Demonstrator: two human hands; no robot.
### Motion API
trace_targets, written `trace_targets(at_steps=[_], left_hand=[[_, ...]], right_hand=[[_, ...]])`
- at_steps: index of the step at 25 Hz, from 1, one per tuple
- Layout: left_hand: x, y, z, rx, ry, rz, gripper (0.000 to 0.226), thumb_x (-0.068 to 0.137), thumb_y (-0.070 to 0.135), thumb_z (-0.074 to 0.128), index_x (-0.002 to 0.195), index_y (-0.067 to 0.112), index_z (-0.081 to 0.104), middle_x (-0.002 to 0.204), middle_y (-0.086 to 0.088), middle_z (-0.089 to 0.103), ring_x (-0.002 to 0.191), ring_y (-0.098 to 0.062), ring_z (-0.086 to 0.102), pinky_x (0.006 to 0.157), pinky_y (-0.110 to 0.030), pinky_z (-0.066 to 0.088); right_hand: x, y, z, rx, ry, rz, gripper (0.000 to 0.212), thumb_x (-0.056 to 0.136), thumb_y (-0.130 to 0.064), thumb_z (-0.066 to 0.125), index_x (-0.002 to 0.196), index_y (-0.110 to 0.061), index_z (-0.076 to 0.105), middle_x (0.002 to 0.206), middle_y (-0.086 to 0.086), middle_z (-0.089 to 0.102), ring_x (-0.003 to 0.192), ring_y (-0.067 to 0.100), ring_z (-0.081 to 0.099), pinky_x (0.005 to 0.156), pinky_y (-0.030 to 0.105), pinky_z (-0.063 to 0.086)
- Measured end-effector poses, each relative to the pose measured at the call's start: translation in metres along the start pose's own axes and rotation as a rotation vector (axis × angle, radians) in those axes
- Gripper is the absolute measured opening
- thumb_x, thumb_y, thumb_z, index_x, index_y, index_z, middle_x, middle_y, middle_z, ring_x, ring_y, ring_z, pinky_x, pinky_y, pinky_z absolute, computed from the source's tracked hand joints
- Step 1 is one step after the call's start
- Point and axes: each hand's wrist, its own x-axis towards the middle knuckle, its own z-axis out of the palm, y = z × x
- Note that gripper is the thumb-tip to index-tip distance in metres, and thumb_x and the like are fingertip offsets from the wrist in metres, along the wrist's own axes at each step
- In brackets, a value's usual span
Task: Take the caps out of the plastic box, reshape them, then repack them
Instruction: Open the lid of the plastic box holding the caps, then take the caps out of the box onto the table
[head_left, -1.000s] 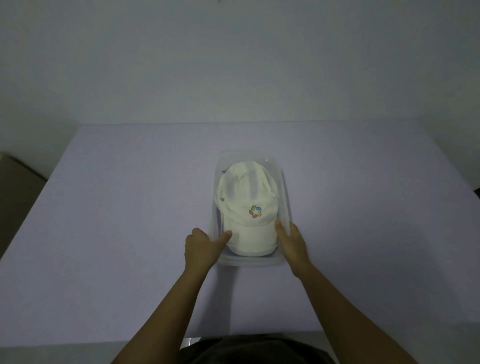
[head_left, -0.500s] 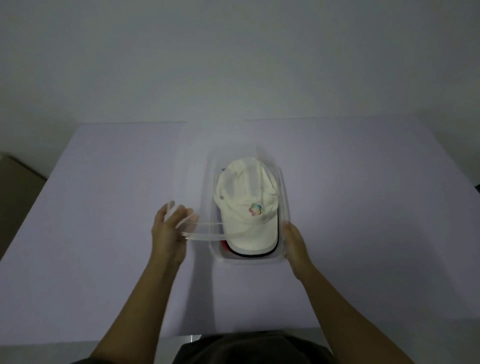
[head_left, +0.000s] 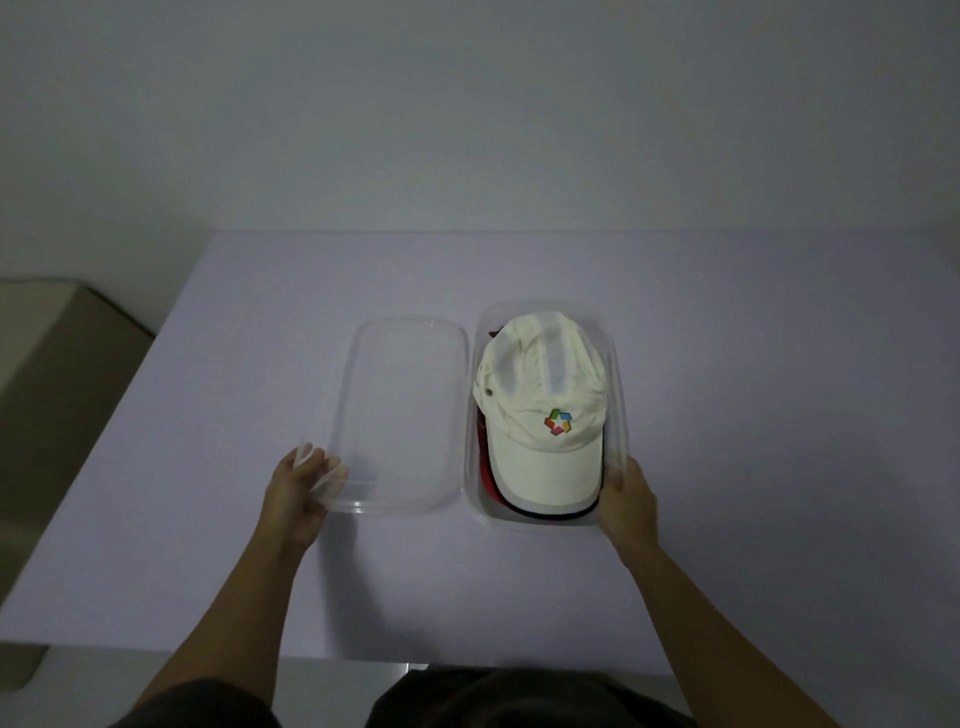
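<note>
- The clear plastic box (head_left: 618, 374) sits open on the pale lilac table (head_left: 753, 364), a little right of centre, with its see-through rounded lid (head_left: 402, 410) lying flat just beside it on the left.
- On top inside the box is a cream fabric cap with a small multicoloured logo (head_left: 543, 410), brim toward the person; a red cap (head_left: 485, 467) and a dark edge show beneath it — so there is a stack, though I cannot tell how many.
- The left hand (head_left: 301, 493) rests at the lid's near left corner, fingers curled onto its rim and pinching it.
- The right hand (head_left: 628, 499) lies against the box's near right corner, fingers loosely spread along the wall, steadying rather than gripping.
- The caps look light and soft in the crown, stiffer in the brim — I'd take the top one by the brim edge, lifting straight up so the one below does not drag out.
- The empty-walled box is light and likely to slide, so a steadying hand helps.
</note>
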Motion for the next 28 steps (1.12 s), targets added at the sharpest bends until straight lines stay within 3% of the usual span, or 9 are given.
trace_targets(at_steps=[3, 5, 7, 9, 16, 20, 23, 26, 28], left_hand=[[0.012, -0.008, -0.007, 0.058, 0.106, -0.036, 0.025, 0.091, 0.001, 0.053, 0.070, 0.015, 0.049, 0.060, -0.001, 0.051, 0.051, -0.009, 0.058, 0.054, -0.023, 0.055], [0.013, -0.011, -0.009, 0.186, 0.237, -0.014, 0.002, 0.087, 0.009, 0.062, 0.088, 0.007, 0.062, 0.076, -0.009, 0.059, 0.060, -0.014, 0.061, 0.064, -0.029, 0.055], [0.014, -0.016, -0.016, 0.534, 0.408, 0.027, 0.034, 0.084, 0.023, 0.067, 0.111, 0.002, 0.063, 0.095, -0.014, 0.065, 0.081, -0.025, 0.063, 0.081, -0.036, 0.051], [0.009, -0.019, -0.014, 0.810, 0.500, 0.127, 0.045, 0.085, 0.030, 0.066, 0.117, -0.001, 0.062, 0.106, -0.019, 0.066, 0.099, -0.035, 0.061, 0.090, -0.041, 0.046], [0.018, -0.026, -0.014, 1.067, 0.546, 0.044, 0.055, 0.086, 0.040, 0.062, 0.117, -0.005, 0.062, 0.112, -0.029, 0.061, 0.104, -0.044, 0.057, 0.092, -0.048, 0.048], [0.009, -0.020, 0.017, 1.093, 0.675, 0.087, 0.058, 0.087, 0.033, 0.059, 0.130, -0.004, 0.045, 0.130, -0.027, 0.044, 0.120, -0.042, 0.040, 0.095, -0.049, 0.039], [-0.010, -0.027, 0.072, 0.928, 0.433, 0.431, 0.051, 0.092, 0.027, 0.052, 0.132, -0.004, 0.044, 0.132, -0.025, 0.046, 0.122, -0.038, 0.043, 0.101, -0.043, 0.036], [-0.035, -0.049, 0.125, 0.829, -0.017, 0.313, 0.056, 0.098, 0.035, 0.042, 0.145, 0.007, 0.029, 0.146, -0.011, 0.040, 0.130, -0.027, 0.044, 0.107, -0.034, 0.035], [-0.045, -0.064, 0.145, 0.842, -0.127, 0.186, 0.056, 0.100, 0.039, 0.032, 0.147, 0.012, 0.024, 0.147, -0.009, 0.039, 0.133, -0.028, 0.040, 0.108, -0.034, 0.032]], right_hand=[[0.001, 0.001, 0.000, -0.019, 0.004, -0.001, 0.036, 0.099, -0.012, 0.029, 0.131, -0.006, 0.045, 0.113, 0.017, 0.059, 0.095, 0.028, 0.053, 0.079, 0.031, 0.040], [0.001, 0.002, 0.002, -0.036, 0.019, -0.004, 0.035, 0.098, -0.013, 0.030, 0.129, -0.005, 0.046, 0.112, 0.018, 0.059, 0.091, 0.025, 0.051, 0.081, 0.034, 0.042], [0.001, 0.002, 0.003, -0.045, 0.034, -0.012, 0.034, 0.098, -0.013, 0.030, 0.126, -0.005, 0.048, 0.112, 0.018, 0.060, 0.091, 0.025, 0.051, 0.083, 0.035, 0.043], [0.001, 0.002, 0.004, -0.044, 0.046, -0.014, 0.032, 0.098, -0.011, 0.031, 0.123, -0.005, 0.049, 0.112, 0.018, 0.060, 0.092, 0.026, 0.052, 0.084, 0.036, 0.043], [-0.004, -0.003, 0.002, -0.038, 0.052, -0.014, 0.032, 0.097, -0.008, 0.033, 0.124, -0.002, 0.049, 0.115, 0.019, 0.058, 0.105, 0.033, 0.053, 0.081, 0.031, 0.035], [-0.005, -0.004, 0.003, -0.034, 0.048, -0.019, 0.031, 0.096, -0.007, 0.033, 0.122, -0.002, 0.049, 0.115, 0.020, 0.058, 0.102, 0.033, 0.053, 0.080, 0.032, 0.036], [-0.003, -0.004, 0.003, -0.025, 0.053, -0.019, 0.030, 0.097, -0.009, 0.034, 0.121, -0.002, 0.050, 0.110, 0.017, 0.058, 0.092, 0.027, 0.050, 0.078, 0.030, 0.035], [-0.001, -0.001, 0.004, -0.028, 0.062, -0.027, 0.028, 0.097, -0.010, 0.032, 0.116, -0.003, 0.051, 0.104, 0.014, 0.059, 0.087, 0.023, 0.048, 0.077, 0.030, 0.037], [0.001, 0.003, 0.005, -0.026, 0.065, -0.028, 0.029, 0.098, -0.010, 0.030, 0.116, -0.003, 0.051, 0.107, 0.017, 0.061, 0.087, 0.023, 0.050, 0.077, 0.030, 0.039]])
